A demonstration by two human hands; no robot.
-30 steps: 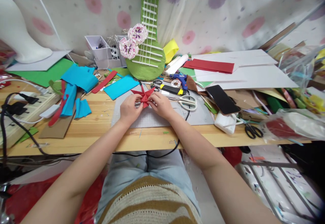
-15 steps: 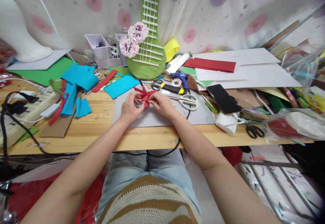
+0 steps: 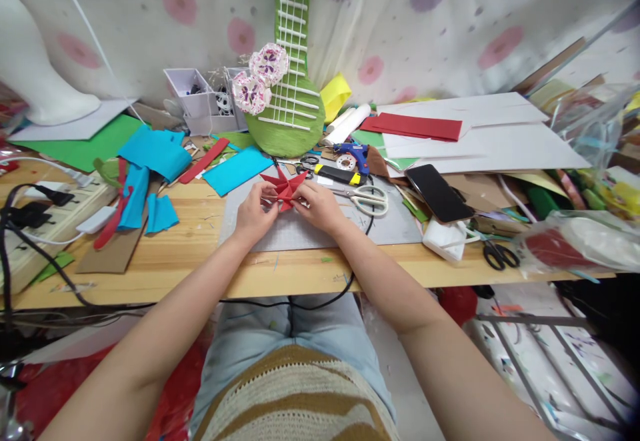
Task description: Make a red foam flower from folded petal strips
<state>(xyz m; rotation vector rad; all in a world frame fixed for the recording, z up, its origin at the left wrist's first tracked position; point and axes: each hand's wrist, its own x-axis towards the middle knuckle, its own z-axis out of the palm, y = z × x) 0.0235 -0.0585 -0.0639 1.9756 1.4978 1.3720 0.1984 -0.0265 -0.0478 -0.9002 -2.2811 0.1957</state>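
Note:
A red pointed paper flower (image 3: 284, 186) is held between my two hands, low over the grey cutting mat (image 3: 265, 239). My left hand (image 3: 256, 211) pinches its left side with thumb and fingers. On the opposite side, my right hand (image 3: 319, 206) grips a petal, its fingertips partly hidden. Just right of my right hand lie scissors with white handles (image 3: 371, 199). Behind the flower are a yellow and black utility knife (image 3: 341, 174) and a blue glue gun (image 3: 356, 155).
A green guitar-shaped craft piece (image 3: 287, 135) stands at the back. Blue crepe paper (image 3: 155, 151) and a power strip (image 3: 85, 209) lie left. A phone (image 3: 439, 192), a white charger (image 3: 444, 241) and black-handled scissors (image 3: 500, 254) lie right. A black cable (image 3: 295, 303) hangs along the front edge.
The flower has turned or tilted slightly in my fingers, and its lower petal shows less. Both hands keep their hold. The whole view has shifted a little.

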